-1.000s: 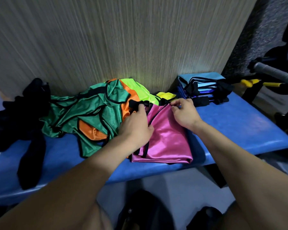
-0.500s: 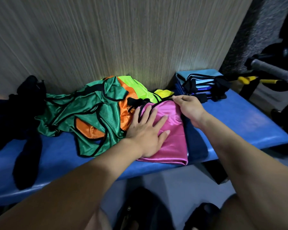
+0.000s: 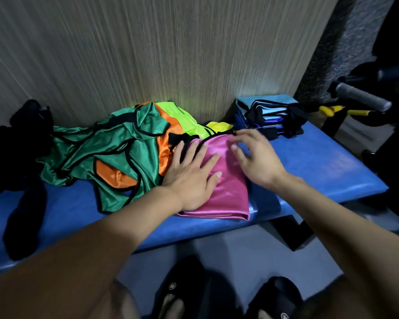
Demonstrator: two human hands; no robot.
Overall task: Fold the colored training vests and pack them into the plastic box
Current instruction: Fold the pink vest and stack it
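A folded pink vest point(image 3: 226, 192) lies on the blue bench point(image 3: 320, 166) in front of me. My left hand point(image 3: 191, 176) presses flat on its left half with straight, spread fingers. My right hand point(image 3: 256, 157) hovers over the vest's upper right corner, fingers loosely spread and blurred, holding nothing. To the left is a loose heap of green point(image 3: 115, 148), orange point(image 3: 115, 176) and neon yellow-green point(image 3: 184, 120) vests with black trim. A stack of folded blue vests point(image 3: 274, 116) sits against the wall at the right. No plastic box shows.
Dark black cloth point(image 3: 21, 157) is piled at the bench's left end. A wood-grain wall point(image 3: 148, 54) backs the bench. A grey-gripped bar point(image 3: 364, 97) and yellow-handled gear point(image 3: 332, 110) stand to the right. My feet in black slippers point(image 3: 177, 286) are on the floor below.
My left hand went from gripping the vest's black trim to lying flat on the pink fabric. My right hand let go of the top edge and lifted over the corner.
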